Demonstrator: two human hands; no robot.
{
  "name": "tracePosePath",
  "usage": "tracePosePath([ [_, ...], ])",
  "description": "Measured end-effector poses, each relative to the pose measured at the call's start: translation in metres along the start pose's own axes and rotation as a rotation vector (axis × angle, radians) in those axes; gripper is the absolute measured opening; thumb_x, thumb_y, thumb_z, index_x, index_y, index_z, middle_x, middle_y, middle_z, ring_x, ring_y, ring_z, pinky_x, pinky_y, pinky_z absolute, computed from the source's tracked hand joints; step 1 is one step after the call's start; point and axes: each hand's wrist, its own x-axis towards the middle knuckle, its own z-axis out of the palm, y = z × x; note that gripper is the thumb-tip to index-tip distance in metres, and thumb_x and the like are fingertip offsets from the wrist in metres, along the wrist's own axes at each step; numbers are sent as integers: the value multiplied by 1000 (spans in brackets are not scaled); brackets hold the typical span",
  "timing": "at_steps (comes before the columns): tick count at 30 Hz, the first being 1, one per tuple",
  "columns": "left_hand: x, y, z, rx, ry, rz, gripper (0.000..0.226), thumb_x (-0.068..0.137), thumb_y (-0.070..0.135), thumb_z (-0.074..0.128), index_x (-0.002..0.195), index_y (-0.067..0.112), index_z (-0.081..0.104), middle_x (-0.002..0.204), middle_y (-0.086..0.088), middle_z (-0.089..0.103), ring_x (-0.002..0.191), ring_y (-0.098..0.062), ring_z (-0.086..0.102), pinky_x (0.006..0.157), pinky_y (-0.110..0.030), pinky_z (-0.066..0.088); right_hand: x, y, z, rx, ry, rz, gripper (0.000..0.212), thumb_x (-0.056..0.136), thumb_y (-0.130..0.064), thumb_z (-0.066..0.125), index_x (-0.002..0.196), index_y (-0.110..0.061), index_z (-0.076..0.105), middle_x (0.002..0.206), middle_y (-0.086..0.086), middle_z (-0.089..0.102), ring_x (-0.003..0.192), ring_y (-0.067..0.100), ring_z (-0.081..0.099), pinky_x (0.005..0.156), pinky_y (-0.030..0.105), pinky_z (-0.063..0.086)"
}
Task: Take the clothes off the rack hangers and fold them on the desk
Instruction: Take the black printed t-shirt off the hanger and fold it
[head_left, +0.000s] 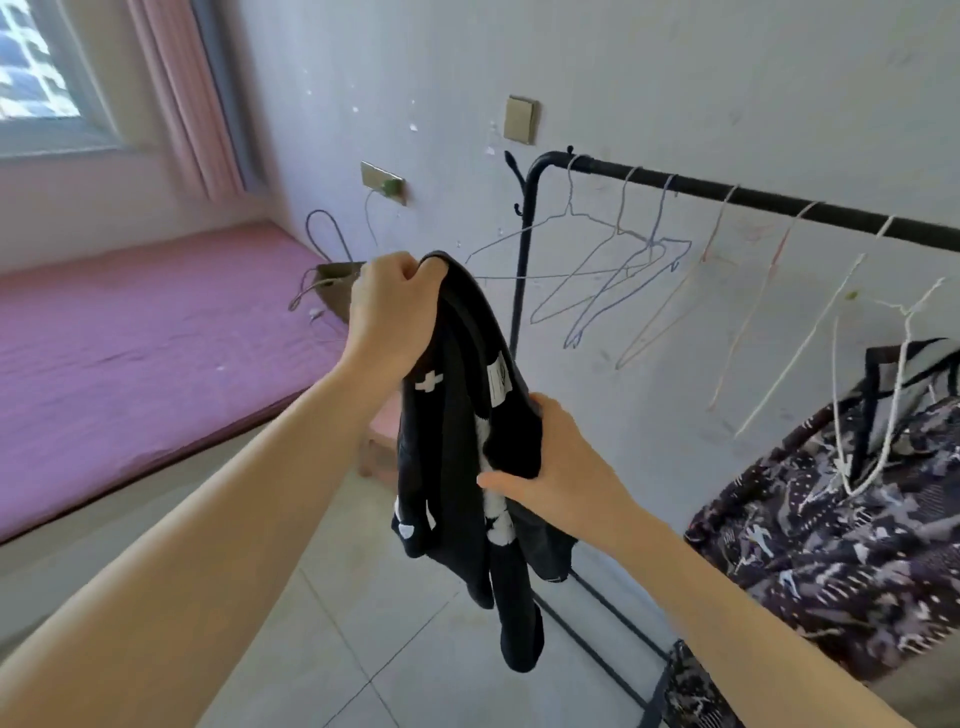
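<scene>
Fingers of both hands gripping black garment (457, 415), hanging free beside rack (524, 249), open floor (363, 623) below

Garment in both grips: black garment (457, 457) with white marks, a white cross shape near the upper grip, a pale label beside the lower grip.
Rack right of the grips: black rack (727, 189).
Hangers behind the grips: pale blue hangers (618, 260); further right, pink and white hangers (779, 312).
Cloth right of the lower grip: dark patterned garment (831, 519) with grey-white flecks.
Bed left of the grips: pink-purple bed cover (130, 338).
Curtain upper left: pink curtain (182, 93).
Floor below: pale grey floor tiles (389, 649).
</scene>
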Motion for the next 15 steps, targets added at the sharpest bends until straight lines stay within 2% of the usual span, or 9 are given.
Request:
tracePosePath([
  [2,0,-4,-33,-23,67,22,33,85,24,52,61,14,33,58,0,24,60,-20,24,55,-34,19,1,-12,24,-13,3,-40,83,73,-48,73,136,-35,21,127,-11,49,109,14,57,88,38,52],
  [4,0,-10,-74,3,157,62,27,83,22,51,63,10,38,60,-2,23,63,-21,23,56,-36,19,9,-28,48,34,21,-69,56,80,-31,70,120,-31,31,100,-10,58,86,11,62,68,26,53],
  [6,0,-17,-112,30,240,96,27,83,20,51,63,9,37,59,-1,22,63,-20,23,57,-35,19,21,-42,65,15,23,-74,29,84,-20,64,103,-24,42,80,-11,55,71,11,58,54,14,43],
  [7,-2,-21,-132,59,273,105,27,84,20,51,63,9,37,59,-1,22,62,-19,23,57,-34,20,28,-51,72,-1,17,-86,18,85,-16,62,95,-21,47,75,-10,54,69,13,56,50,12,40],
  [10,-11,-44,-203,196,356,104,29,87,22,48,67,2,40,65,-8,31,63,-20,29,57,-34,23,48,-91,96,79,22,-142,10,86,-6,59,83,-15,57,69,-7,55,65,16,55,49,14,40],
  [12,-21,-62,-252,283,398,74,34,91,24,45,77,-7,47,71,-10,39,66,-19,35,59,-35,28,60,-123,116,113,22,-198,7,86,-7,60,80,-9,60,67,-3,58,64,18,55,56,23,43],
  [15,-42,-87,-317,336,454,29,31,96,20,40,71,3,44,66,-4,38,63,-17,35,57,-35,27,79,-171,147,136,-4,-293,16,92,-13,58,77,-5,57,66,2,57,64,20,52,60,26,41],
])
